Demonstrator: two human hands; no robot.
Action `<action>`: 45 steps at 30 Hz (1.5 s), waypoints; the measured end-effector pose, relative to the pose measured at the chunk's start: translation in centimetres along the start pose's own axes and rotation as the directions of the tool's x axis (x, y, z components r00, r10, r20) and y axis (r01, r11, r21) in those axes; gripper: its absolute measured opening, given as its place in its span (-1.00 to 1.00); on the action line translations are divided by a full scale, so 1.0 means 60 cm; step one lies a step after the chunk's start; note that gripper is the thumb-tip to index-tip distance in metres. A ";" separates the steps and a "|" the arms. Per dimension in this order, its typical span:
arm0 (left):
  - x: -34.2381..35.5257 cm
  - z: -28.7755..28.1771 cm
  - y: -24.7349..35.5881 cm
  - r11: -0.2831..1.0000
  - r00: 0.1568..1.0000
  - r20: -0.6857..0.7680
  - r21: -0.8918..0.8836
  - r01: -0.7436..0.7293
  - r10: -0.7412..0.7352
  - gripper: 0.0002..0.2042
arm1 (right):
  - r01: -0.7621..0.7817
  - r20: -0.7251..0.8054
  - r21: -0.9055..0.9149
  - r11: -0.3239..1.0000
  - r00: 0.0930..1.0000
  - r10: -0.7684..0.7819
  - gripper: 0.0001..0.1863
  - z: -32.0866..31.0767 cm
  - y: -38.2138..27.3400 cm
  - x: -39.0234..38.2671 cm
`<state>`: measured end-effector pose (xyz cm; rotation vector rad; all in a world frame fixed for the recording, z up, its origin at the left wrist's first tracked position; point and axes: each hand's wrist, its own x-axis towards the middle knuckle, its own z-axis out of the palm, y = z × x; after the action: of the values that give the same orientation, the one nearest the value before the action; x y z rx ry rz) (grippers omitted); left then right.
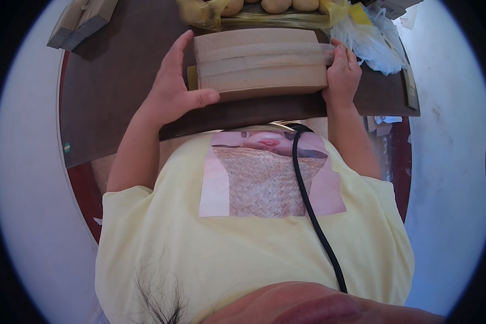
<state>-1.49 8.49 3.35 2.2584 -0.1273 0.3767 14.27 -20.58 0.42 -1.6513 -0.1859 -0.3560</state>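
A brown cardboard box (259, 81) lies on the dark brown table, with strips of clear tape (264, 56) running along its upper face. My left hand (173, 86) is at the box's left end, its thumb and fingers spread wide; the thumb reaches over the near left corner. At the right end, my right hand (344, 74) has its fingers pinched together on the tape's loose end, which sticks out past the box edge. Part of the right fingers is hidden behind the hand.
Beyond the box, round potato-like items (275, 5) sit in a yellow plastic bag (264, 22). A white plastic bag (375, 46) lies at the far right. Flat cardboard boxes (83, 21) stand at the far left corner. A black cable (308, 202) hangs down my shirt.
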 end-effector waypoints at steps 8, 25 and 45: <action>0.001 -0.037 -0.049 0.926 0.926 -0.028 0.037 0.376 -0.376 -0.52 | -0.058 0.008 0.084 0.995 0.998 0.058 -0.71 0.006 -0.002 0.001; 0.048 -0.006 -0.042 0.731 0.893 0.088 0.613 0.300 -0.440 -0.77 | -0.035 0.033 0.060 0.998 0.999 0.033 -0.70 0.000 0.004 -0.001; 0.052 0.001 -0.058 0.814 0.834 0.059 -0.189 0.549 -0.549 -0.78 | -0.071 0.054 0.129 0.989 0.996 0.065 -0.72 0.001 -0.002 -0.003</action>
<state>2.24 10.83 1.74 1.9822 0.4673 0.0434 14.04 -20.47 0.48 -1.5333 -0.1856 -0.2463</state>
